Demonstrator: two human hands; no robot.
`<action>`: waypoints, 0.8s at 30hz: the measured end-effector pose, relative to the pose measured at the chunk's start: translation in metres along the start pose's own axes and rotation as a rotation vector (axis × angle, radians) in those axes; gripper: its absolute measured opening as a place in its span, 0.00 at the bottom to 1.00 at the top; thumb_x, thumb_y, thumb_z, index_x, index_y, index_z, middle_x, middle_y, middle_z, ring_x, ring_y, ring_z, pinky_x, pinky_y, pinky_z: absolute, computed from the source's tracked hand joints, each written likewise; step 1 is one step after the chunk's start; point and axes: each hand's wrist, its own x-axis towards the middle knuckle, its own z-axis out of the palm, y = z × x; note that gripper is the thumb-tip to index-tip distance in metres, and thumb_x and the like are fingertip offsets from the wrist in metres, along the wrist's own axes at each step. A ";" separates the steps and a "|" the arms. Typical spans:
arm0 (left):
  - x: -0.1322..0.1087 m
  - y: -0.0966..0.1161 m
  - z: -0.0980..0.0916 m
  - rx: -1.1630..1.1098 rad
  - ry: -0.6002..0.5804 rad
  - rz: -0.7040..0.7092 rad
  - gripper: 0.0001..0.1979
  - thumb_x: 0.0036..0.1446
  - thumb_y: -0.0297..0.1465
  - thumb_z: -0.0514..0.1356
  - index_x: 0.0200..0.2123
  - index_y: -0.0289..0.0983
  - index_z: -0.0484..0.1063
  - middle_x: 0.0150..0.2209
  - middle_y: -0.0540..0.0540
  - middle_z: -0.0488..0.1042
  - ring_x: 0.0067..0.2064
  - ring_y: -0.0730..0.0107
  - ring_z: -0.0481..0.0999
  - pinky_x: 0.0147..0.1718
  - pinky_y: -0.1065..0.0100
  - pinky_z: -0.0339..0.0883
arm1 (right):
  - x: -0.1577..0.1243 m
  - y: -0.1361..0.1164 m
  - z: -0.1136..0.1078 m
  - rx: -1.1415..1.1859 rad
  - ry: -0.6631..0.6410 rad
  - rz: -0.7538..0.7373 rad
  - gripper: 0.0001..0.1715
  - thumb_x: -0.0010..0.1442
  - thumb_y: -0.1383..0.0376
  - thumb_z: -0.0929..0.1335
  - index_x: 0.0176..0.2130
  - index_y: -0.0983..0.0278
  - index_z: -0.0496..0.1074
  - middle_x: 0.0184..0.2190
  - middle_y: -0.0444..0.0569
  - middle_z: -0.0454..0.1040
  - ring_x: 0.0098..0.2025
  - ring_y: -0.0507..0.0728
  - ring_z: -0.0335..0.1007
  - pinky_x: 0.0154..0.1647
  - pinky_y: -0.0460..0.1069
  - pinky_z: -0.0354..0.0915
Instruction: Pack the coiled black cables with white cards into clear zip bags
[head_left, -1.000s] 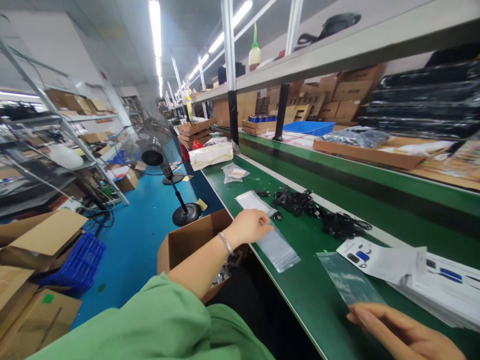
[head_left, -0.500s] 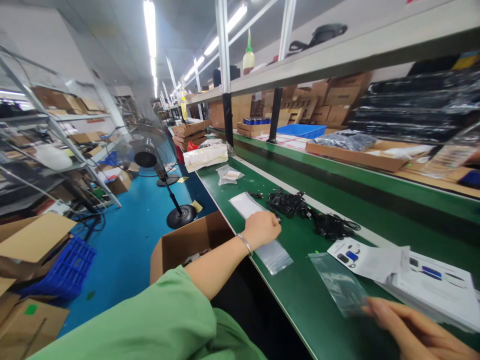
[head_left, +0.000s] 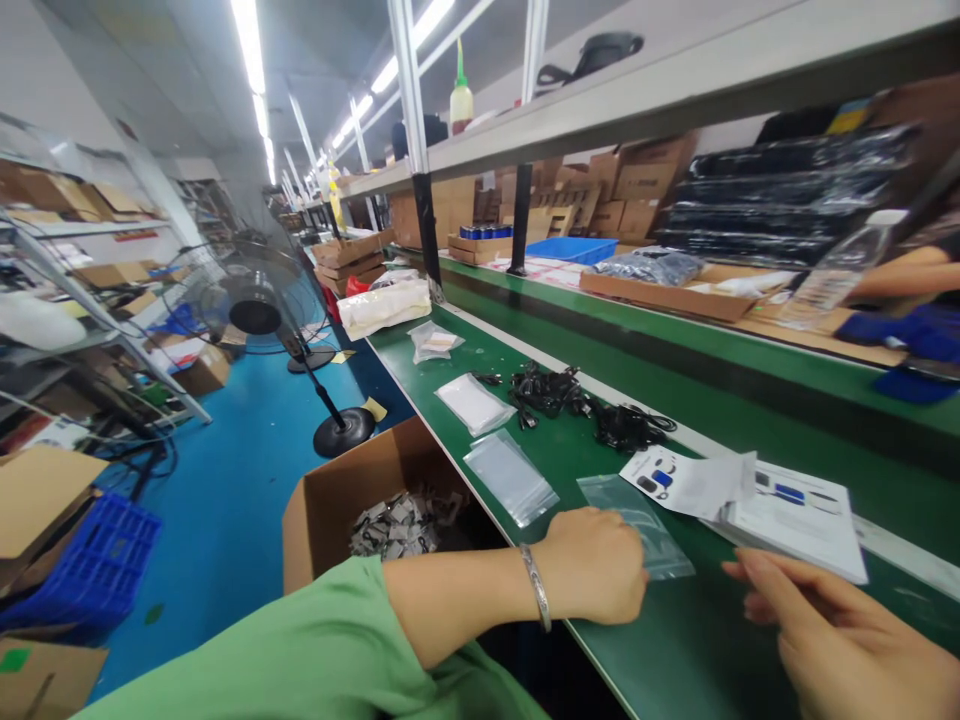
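Note:
My left hand, with a silver bangle at the wrist, is closed in a fist over a clear zip bag on the green bench. Its fingertips face down, so anything in them is hidden. To the right of that bag, my right hand has its fingers drawn together, with nothing visible in them. A stack of clear zip bags lies left of my left hand, with a white packet behind it. Bundled black cables sit further back. Printed leaflets are piled beyond my right hand.
An open carton holding small wrapped pieces stands below the bench's left edge. A pedestal fan is on the blue floor. Across the bench are a plastic bottle, a blue tray and another person's arm.
My left hand has moved right from the stacked bags and cables to the single zip bag. My right hand has come apart from that bag's edge. The view has shifted right.

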 end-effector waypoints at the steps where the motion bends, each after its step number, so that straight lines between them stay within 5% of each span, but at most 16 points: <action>1: -0.002 -0.001 0.001 -0.024 0.028 -0.034 0.15 0.69 0.36 0.58 0.46 0.30 0.79 0.46 0.34 0.82 0.51 0.52 0.83 0.52 0.55 0.79 | -0.006 -0.014 -0.001 0.022 -0.031 0.073 0.21 0.51 0.45 0.74 0.30 0.59 0.82 0.21 0.50 0.80 0.22 0.61 0.74 0.20 0.52 0.65; 4: -0.003 -0.002 0.006 -0.083 0.128 -0.115 0.18 0.67 0.40 0.60 0.51 0.33 0.79 0.52 0.36 0.81 0.53 0.50 0.82 0.52 0.53 0.79 | -0.017 -0.040 -0.001 0.038 -0.119 0.117 0.19 0.46 0.47 0.73 0.26 0.58 0.81 0.19 0.50 0.78 0.21 0.60 0.72 0.21 0.52 0.64; 8: 0.004 -0.001 0.005 -0.108 0.127 -0.155 0.15 0.65 0.34 0.58 0.44 0.32 0.81 0.48 0.37 0.82 0.50 0.50 0.83 0.50 0.54 0.79 | -0.013 -0.037 0.003 0.050 -0.165 0.137 0.23 0.39 0.43 0.73 0.23 0.59 0.81 0.19 0.52 0.78 0.22 0.59 0.71 0.22 0.53 0.65; 14: -0.003 -0.003 0.002 -0.513 0.271 -0.295 0.11 0.62 0.36 0.62 0.35 0.37 0.82 0.38 0.45 0.85 0.41 0.62 0.83 0.46 0.65 0.76 | -0.014 -0.027 0.010 0.180 -0.523 0.185 0.31 0.40 0.38 0.77 0.26 0.62 0.82 0.25 0.55 0.81 0.23 0.56 0.67 0.24 0.52 0.65; 22: -0.016 0.002 0.013 -0.767 0.394 -0.209 0.17 0.56 0.36 0.67 0.46 0.36 0.85 0.37 0.45 0.84 0.37 0.66 0.81 0.45 0.66 0.78 | -0.014 -0.025 0.014 0.196 -0.513 0.079 0.34 0.38 0.34 0.78 0.20 0.61 0.79 0.19 0.49 0.73 0.24 0.55 0.63 0.27 0.51 0.60; 24: -0.015 0.003 0.014 -0.883 0.340 -0.196 0.16 0.56 0.34 0.67 0.46 0.35 0.86 0.38 0.44 0.84 0.36 0.67 0.82 0.42 0.67 0.78 | -0.014 -0.023 0.013 0.202 -0.542 0.071 0.35 0.41 0.33 0.78 0.20 0.61 0.78 0.19 0.48 0.71 0.24 0.53 0.61 0.27 0.50 0.58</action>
